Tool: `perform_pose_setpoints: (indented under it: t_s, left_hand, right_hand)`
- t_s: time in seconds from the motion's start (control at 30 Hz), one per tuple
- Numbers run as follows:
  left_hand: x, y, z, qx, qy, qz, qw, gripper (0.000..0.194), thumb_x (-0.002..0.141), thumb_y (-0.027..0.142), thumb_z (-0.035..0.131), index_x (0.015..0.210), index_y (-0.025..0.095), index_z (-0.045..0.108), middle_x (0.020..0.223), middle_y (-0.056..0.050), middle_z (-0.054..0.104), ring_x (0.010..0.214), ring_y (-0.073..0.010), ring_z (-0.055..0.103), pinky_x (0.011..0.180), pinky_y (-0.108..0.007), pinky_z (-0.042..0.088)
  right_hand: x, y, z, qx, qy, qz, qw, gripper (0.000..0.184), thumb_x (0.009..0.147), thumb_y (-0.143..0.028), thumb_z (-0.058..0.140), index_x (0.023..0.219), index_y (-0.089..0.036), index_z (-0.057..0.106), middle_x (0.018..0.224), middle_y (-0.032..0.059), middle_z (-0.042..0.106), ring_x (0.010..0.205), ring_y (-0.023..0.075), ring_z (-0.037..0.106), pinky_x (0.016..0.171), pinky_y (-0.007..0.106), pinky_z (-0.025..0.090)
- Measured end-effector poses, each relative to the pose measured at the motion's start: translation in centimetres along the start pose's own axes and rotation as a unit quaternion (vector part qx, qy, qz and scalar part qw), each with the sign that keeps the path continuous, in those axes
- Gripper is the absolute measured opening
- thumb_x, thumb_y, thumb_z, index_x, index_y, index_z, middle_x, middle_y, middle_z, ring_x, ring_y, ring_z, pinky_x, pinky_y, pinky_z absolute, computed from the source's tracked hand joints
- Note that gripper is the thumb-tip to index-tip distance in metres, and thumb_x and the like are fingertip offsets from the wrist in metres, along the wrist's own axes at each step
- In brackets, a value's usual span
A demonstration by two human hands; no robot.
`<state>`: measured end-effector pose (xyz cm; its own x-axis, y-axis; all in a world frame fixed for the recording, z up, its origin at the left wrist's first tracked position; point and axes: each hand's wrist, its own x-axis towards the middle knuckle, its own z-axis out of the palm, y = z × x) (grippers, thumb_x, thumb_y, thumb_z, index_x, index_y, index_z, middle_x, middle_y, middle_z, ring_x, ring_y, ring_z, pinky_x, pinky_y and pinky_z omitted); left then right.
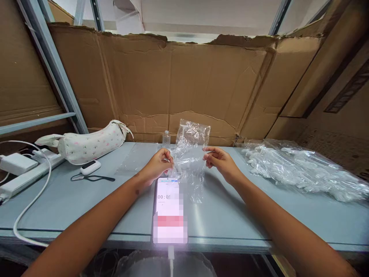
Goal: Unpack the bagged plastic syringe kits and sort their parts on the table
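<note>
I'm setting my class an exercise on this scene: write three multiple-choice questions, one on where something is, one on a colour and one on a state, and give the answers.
1. Where is the phone?
A. On the table, below the hands
B. On the power strip
C. Inside the pouch

2. What colour is the cloth pouch?
A. Solid black
B. White with small pink and green sprigs
C. Bright red

3. What state is the clear plastic bag in?
A. Lying flat
B. Sealed inside a cardboard box
C. Held up between the left hand and right hand

Answers:
1. A: it lies on the table just below both hands.
2. B: the sprigs show on its white cloth.
3. C: the fingers of both hands pinch it above the table.
</note>
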<state>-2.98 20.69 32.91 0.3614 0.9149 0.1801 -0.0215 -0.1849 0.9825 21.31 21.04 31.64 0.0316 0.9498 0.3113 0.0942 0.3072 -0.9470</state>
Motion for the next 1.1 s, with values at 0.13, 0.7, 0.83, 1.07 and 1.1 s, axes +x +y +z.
perform_pose_setpoints:
  t_s: [0.13, 0.7, 0.83, 1.07, 1.1]
  left_hand:
    - [-0.08, 0.28, 0.05, -0.032, 0.007, 0.007, 0.999, 0.024, 0.061, 0.006, 0.055, 0.074, 0.02, 0.039, 0.073, 0.005, 0.05, 0.058, -0.0063, 0.045, 0.051, -0.02, 0.034]
    - [-0.13, -0.03, 0.16, 0.072, -0.088, -0.012, 0.993, 0.039, 0.083, 0.052, 0.054, 0.101, 0.018, 0.056, 0.087, -0.006, 0.064, 0.07, -0.0129, 0.055, 0.063, -0.027, 0.04]
    - [-0.13, -0.11, 0.46, 0.081, -0.081, -0.007, 0.993, 0.037, 0.079, 0.047, 0.061, 0.101, 0.019, 0.056, 0.083, -0.004, 0.063, 0.073, -0.014, 0.056, 0.063, -0.027, 0.041]
    - [-0.49, -0.29, 0.58, 0.07, -0.068, 0.014, 0.995, 0.061, 0.081, 0.021, 0.059, 0.136, 0.028, 0.034, 0.109, -0.007, 0.058, 0.074, -0.0114, 0.06, 0.07, -0.029, 0.046]
    - [-0.5, -0.28, 0.53, 0.072, -0.07, 0.026, 0.995, 0.064, 0.08, 0.015, 0.056, 0.138, 0.03, 0.033, 0.115, -0.008, 0.056, 0.073, -0.0106, 0.061, 0.069, -0.028, 0.046]
  right_hand:
    - [0.11, 0.09, 0.05, -0.008, 0.003, 0.012, 1.0, 0.031, 0.062, -0.038, 0.071, 0.079, -0.017, 0.058, 0.066, 0.0003, 0.061, 0.05, 0.009, 0.05, 0.049, 0.026, 0.039]
    - [-0.05, -0.14, -0.18, 0.015, -0.004, 0.034, 0.999, 0.023, 0.065, -0.034, 0.068, 0.076, -0.017, 0.055, 0.062, -0.0041, 0.055, 0.043, 0.0057, 0.044, 0.049, 0.025, 0.032]
    - [-0.13, -0.17, -0.12, 0.019, 0.004, 0.033, 0.999, 0.02, 0.066, -0.032, 0.066, 0.076, -0.017, 0.055, 0.06, -0.0048, 0.055, 0.041, 0.0054, 0.043, 0.048, 0.024, 0.03]
    - [0.33, 0.0, -0.67, 0.061, 0.067, 0.029, 0.995, 0.02, 0.067, -0.031, 0.065, 0.072, -0.02, 0.048, 0.057, -0.0064, 0.051, 0.042, 0.0062, 0.043, 0.047, 0.024, 0.031]
    - [0.42, 0.09, -0.79, 0.066, 0.074, 0.028, 0.995, 0.021, 0.067, -0.031, 0.065, 0.072, -0.02, 0.047, 0.056, -0.0066, 0.05, 0.042, 0.0063, 0.043, 0.046, 0.024, 0.031]
